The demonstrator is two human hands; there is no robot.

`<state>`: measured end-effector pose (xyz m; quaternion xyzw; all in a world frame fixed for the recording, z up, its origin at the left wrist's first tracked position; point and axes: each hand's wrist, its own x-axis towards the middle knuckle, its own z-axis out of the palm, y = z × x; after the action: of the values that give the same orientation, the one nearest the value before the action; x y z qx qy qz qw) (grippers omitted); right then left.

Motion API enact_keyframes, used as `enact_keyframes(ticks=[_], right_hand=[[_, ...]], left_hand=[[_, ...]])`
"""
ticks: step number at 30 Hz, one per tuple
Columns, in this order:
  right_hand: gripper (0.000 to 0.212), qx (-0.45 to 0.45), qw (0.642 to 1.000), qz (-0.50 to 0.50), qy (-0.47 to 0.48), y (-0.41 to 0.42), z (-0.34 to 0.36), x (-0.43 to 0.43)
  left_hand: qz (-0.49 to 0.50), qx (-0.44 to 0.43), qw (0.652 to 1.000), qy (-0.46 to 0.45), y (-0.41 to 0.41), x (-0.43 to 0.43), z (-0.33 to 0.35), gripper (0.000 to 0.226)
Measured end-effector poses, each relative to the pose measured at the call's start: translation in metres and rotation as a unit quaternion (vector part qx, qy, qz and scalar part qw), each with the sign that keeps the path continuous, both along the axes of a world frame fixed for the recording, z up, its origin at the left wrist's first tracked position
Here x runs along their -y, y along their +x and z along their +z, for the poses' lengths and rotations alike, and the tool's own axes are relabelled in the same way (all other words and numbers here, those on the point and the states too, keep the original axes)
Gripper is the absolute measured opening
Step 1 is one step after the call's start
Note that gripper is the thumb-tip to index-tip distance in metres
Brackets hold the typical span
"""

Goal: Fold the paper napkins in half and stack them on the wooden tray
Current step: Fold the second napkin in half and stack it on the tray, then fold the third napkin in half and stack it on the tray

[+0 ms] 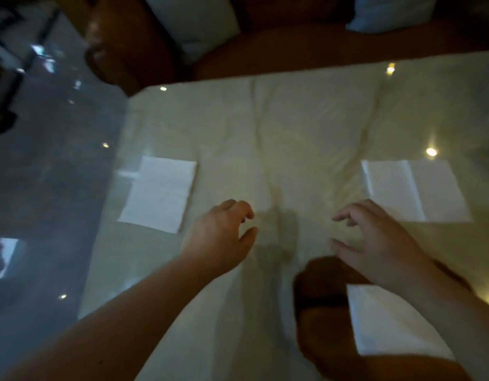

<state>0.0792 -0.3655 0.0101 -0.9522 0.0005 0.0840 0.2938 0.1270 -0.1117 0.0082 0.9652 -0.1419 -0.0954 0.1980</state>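
Head view: both hands, left (221, 237) and right (375, 243), hover with fingers wide and hold nothing, ready for napkins (159, 193) past the tray (320, 298).

Glossy pale table (306, 127) (lamp glints on it); brown sofa (292, 48) behind; white cushions (199, 20).

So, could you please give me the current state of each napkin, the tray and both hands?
Left napkin: flat on the table, apparently folded, untouched.
Right napkin: lying open with a centre crease, untouched.
Near napkin: lying on the wooden tray.
Wooden tray: holds one napkin, partly under the right arm.
Left hand: open, empty.
Right hand: open, empty.
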Motion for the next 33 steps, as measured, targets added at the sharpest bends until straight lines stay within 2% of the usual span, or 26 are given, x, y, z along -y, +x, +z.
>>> enact_keyframes(ticks=[7, 13, 16, 21, 26, 29, 33], right_hand=[[0.029, 0.002, 0.993, 0.108, 0.044, 0.084, -0.014, -0.122], [0.029, -0.003, 0.981, 0.193, -0.010, 0.141, -0.029, -0.195], [0.029, -0.017, 0.979, 0.201, -0.035, 0.167, -0.040, -0.216], [0.036, -0.010, 0.986, 0.162, -0.034, 0.205, -0.052, -0.241], [0.044, -0.017, 0.988, 0.129, -0.078, 0.228, -0.055, -0.251], [0.035, -0.017, 0.987, 0.132, -0.089, 0.234, -0.060, -0.252], [0.010, -0.007, 0.986, 0.147, -0.073, 0.238, -0.063, -0.253]], left_hand=[[0.136, 0.046, 0.988, 0.062, 0.040, -0.139, 0.003, 0.020], [0.203, 0.035, 0.976, 0.075, 0.056, -0.214, -0.009, 0.022], [0.210, 0.022, 0.974, 0.078, 0.069, -0.227, -0.017, 0.025], [0.191, 0.013, 0.979, 0.068, 0.098, -0.227, -0.025, 0.028], [0.161, 0.016, 0.983, 0.085, 0.130, -0.216, -0.028, 0.032], [0.148, 0.011, 0.985, 0.087, 0.145, -0.208, -0.033, 0.033], [0.115, 0.009, 0.987, 0.110, 0.161, -0.198, -0.041, 0.036]])
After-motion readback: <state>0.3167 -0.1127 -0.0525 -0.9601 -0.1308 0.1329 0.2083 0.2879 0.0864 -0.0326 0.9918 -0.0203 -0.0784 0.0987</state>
